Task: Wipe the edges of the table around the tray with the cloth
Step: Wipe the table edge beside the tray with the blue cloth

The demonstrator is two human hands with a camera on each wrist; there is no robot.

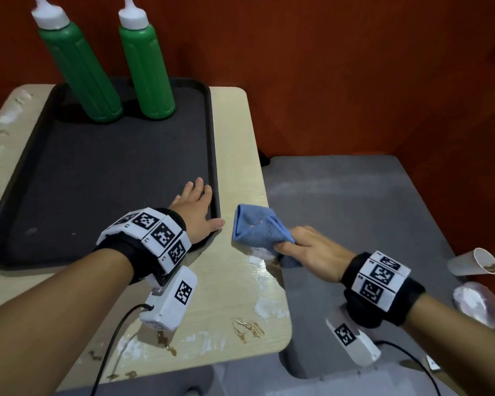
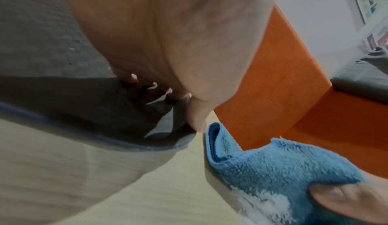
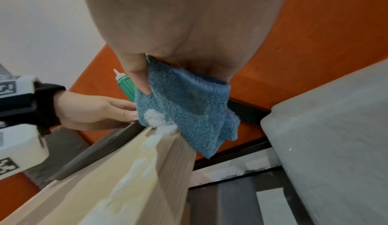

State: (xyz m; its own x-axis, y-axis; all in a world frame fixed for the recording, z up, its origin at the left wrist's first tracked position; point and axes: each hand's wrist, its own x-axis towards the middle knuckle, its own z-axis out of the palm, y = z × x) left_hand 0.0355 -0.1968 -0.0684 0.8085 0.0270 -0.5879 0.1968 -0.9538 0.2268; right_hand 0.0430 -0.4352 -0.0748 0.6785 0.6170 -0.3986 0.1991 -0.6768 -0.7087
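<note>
Right hand (image 1: 312, 250) is gripping one blue cloth (image 1: 257, 227); left hand (image 1: 196, 212) is lying flat on the tray (image 1: 97, 172), beyond it two green squeeze bottles (image 1: 146, 61); no legible writing.

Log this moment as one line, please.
left hand: flat on tray corner | right hand: grips cloth at table right edge | white smears left | bottles on tray

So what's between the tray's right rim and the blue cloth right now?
Only a bare strip of table. In the head view the left hand rests on the tray corner, its thumb ending just short of the cloth; the white smears lie nearer.
</note>
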